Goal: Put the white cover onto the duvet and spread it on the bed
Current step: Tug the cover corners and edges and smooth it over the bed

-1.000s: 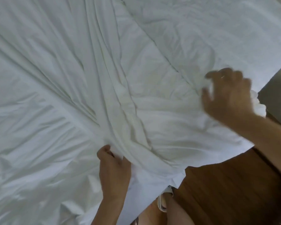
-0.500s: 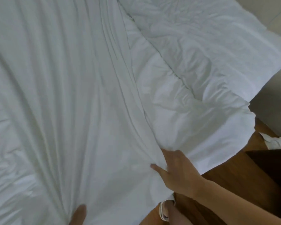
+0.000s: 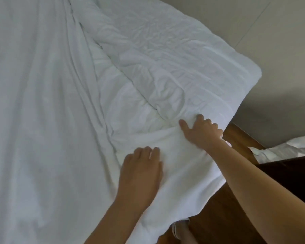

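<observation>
Counted: 2 bare hands, left hand (image 3: 141,169) and right hand (image 3: 202,132); 1 smooth white fabric cover (image 3: 39,120) at left; 1 crumpled white quilted duvet (image 3: 165,67) at right; 1 white crumpled cloth (image 3: 285,149) seen far right.

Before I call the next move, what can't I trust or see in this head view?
- Duvet inside cover: fabric hides how far.
- Right hand fingertips: buried in a fold.
- Left hand: motion-blurred, grip unclear.
- Bed's far and left sides: cut off by frame.
</observation>
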`<state>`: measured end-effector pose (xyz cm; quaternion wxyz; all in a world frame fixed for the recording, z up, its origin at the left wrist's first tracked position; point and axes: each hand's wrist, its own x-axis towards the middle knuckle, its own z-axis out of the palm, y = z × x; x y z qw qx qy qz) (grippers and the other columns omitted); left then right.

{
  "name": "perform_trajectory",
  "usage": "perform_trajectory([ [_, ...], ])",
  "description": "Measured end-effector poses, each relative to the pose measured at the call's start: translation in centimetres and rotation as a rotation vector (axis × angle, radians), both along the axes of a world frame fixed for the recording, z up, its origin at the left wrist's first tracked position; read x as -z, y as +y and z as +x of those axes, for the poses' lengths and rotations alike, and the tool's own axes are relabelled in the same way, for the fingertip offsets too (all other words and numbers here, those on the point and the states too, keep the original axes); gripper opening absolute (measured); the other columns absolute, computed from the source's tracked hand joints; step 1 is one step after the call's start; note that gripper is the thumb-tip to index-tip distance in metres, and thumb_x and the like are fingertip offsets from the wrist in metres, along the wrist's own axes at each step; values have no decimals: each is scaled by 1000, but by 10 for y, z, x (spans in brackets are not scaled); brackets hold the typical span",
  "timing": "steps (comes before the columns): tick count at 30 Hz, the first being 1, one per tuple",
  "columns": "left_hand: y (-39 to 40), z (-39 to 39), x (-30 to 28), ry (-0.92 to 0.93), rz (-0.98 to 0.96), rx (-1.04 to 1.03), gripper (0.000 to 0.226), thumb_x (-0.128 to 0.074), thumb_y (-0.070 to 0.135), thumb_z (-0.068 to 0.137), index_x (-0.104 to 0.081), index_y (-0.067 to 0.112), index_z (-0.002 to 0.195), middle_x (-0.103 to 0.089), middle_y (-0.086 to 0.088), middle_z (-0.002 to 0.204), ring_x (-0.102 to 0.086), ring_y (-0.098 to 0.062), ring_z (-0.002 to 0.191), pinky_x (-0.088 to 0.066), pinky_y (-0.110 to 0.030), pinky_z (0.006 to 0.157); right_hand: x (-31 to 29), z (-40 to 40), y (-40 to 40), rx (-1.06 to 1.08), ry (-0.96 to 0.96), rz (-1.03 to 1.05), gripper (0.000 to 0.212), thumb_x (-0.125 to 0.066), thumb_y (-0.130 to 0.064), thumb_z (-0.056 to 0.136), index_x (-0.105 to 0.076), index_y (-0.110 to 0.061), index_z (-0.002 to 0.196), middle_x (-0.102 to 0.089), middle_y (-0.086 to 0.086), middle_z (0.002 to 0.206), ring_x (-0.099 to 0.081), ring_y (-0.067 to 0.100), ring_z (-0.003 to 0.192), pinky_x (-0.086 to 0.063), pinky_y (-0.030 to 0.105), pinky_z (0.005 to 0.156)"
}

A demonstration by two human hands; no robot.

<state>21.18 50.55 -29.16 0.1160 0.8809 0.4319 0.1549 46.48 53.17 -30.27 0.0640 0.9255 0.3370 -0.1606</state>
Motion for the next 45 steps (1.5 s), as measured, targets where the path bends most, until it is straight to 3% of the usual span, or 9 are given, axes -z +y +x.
perform_trajectory([
  [4,12,135,59,180,-163,269,65,-55,69,85,-51,10,114,-58,-7,97,-55,-26,84,-47,-39,76,10,11,44,-86,156,9,98,-51,-83,80,-40,-7,141,-57,11,132,-55,36,123,-43,50,102],
  [12,-53,92,124,78,-179,384,41,-34,51,106,-64,27,92,-57,6,55,-56,-17,45,-43,-25,42,18,168,98,92,355,212,45,-66,-50,94,-51,-8,97,-65,13,96,-60,24,70,-50,33,64],
  [18,-67,120,113,485,-147,490,49,-83,66,45,-65,24,60,-60,0,53,-58,-24,42,-53,-40,45,39,188,105,-16,210,109,62,-58,-57,97,-50,-5,130,-58,17,130,-57,38,118,-47,41,86],
  [21,-46,157,70,325,-105,428,61,-79,72,53,-62,20,79,-57,1,65,-55,-21,53,-44,-34,49,2,156,56,-254,-153,253,66,-55,-57,97,-39,-8,138,-49,16,125,-52,37,112,-47,49,86],
  [26,-10,196,91,357,-81,348,48,-93,28,52,-69,12,91,-56,-3,60,-55,-21,52,-48,-32,53,16,74,-40,-358,-199,3,97,-62,-69,83,-18,-21,155,-29,18,148,-43,44,120,-48,54,87],
  [33,-7,180,125,212,-188,532,19,-73,26,74,-64,22,89,-45,7,45,-44,-14,35,-37,-23,35,45,223,-5,183,590,661,42,-75,-22,92,-58,-34,129,-61,-7,125,-56,13,115,-47,29,95],
  [38,-15,214,115,325,-337,546,41,-79,33,72,-54,29,104,-48,5,50,-49,-15,40,-34,-23,37,64,291,20,474,923,573,28,-79,-22,90,-70,-20,116,-72,2,117,-68,24,110,-58,36,83],
  [42,-35,243,123,575,-371,611,54,-91,25,36,-56,28,76,-43,7,46,-45,-15,34,-30,-20,34,62,308,14,202,617,395,15,-67,-24,97,-69,-23,112,-69,2,108,-66,27,105,-59,42,89],
  [45,-30,281,103,592,-350,526,47,-96,19,24,-60,26,53,-44,5,44,-47,-18,35,-33,-22,37,41,280,28,-224,211,324,48,-56,-9,85,-57,-19,131,-58,9,112,-58,31,102,-53,44,86],
])
